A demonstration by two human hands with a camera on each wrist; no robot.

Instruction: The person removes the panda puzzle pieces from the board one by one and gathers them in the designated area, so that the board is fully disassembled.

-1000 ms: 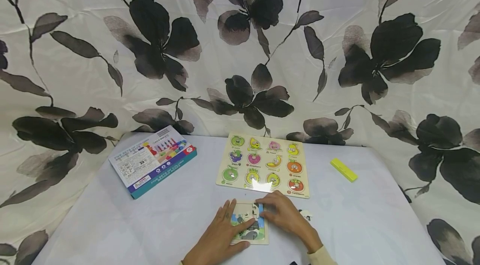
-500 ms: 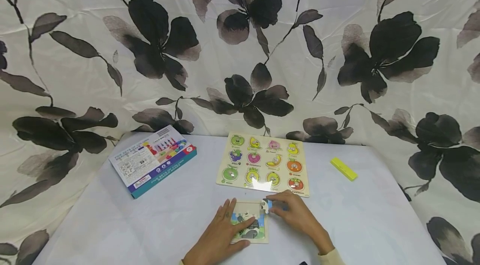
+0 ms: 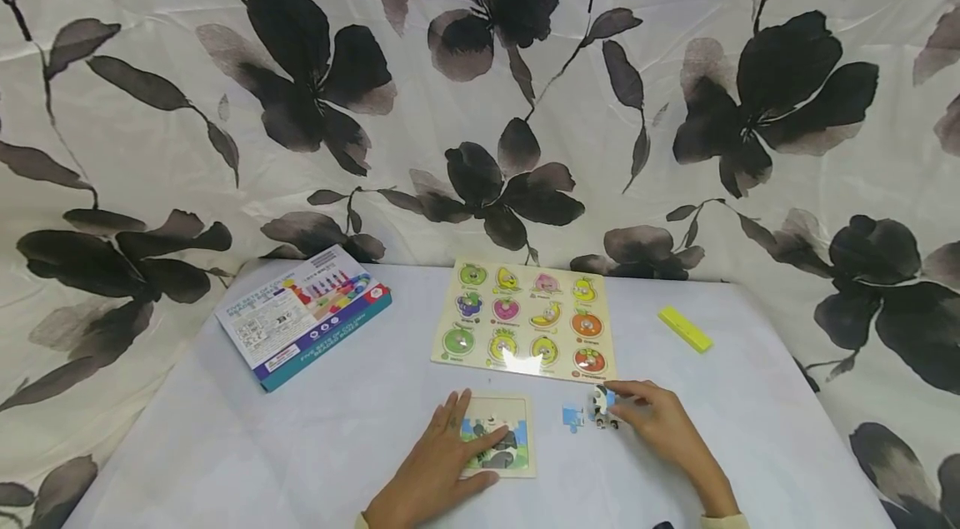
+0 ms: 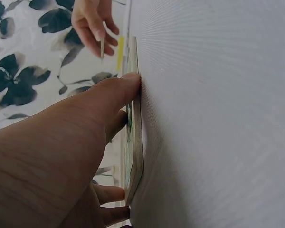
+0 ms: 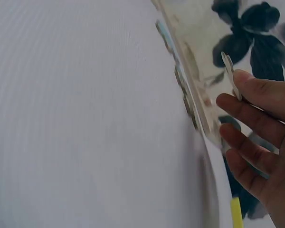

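My left hand [image 3: 433, 462] lies with straight, spread fingers over a small wooden jigsaw board [image 3: 514, 407]. Its thumb [image 4: 128, 83] presses at the board's edge in the left wrist view. The lower part of the board shows a panda picture, partly covered by my fingers; the upper part is bare wood. To the right, my right hand [image 3: 667, 425] pinches a jigsaw piece [image 5: 231, 76] between thumb and index finger, held up over the table. A blue jigsaw piece [image 3: 572, 417] and a black-and-white one [image 3: 606, 422] lie just beneath and left of that hand.
Behind the hands lies a larger wooden fruit puzzle [image 3: 487, 337]. A colourful flat box [image 3: 303, 316] rests at the back left, and a yellow bar [image 3: 685, 329] at the back right. A floral cloth [image 3: 337, 204] hangs behind the white table [image 3: 225, 454].
My right hand has lifted a jigsaw piece from the board's upper right corner and carried it right, uncovering the blue piece on the table. The left hand has stayed on the board.
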